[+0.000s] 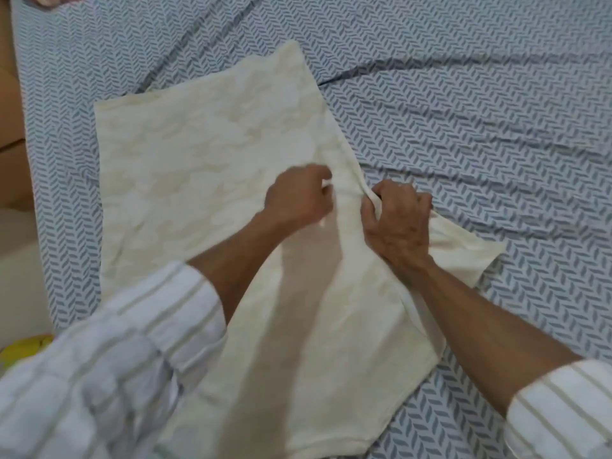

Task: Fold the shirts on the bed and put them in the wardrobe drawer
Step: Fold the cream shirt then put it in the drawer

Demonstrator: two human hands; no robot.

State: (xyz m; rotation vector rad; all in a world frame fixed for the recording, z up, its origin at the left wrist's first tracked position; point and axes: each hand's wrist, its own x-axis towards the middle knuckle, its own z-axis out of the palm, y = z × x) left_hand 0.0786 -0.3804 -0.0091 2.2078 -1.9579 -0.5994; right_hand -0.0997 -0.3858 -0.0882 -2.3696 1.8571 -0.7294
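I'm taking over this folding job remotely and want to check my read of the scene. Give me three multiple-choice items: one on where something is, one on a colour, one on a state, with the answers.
1. Where does the cream shirt lie?
A. Spread on the patterned bedsheet
B. In a wardrobe drawer
C. On a hanger

2. What colour is the bedsheet's pattern?
A. Red checks on yellow
B. Blue-grey leaf marks on white
C. Plain black

3. What is the right hand doing?
A. Hanging idle away from the bed
B. Holding a hanger
C. Gripping the shirt's fabric at its right edge, near the sleeve

Answers:
1 A, the shirt lies flat on the sheet.
2 B, rows of small blue-grey marks cover the white cloth.
3 C, its fingers curl round a bunch of fabric, while the left hand pinches the cloth beside it.
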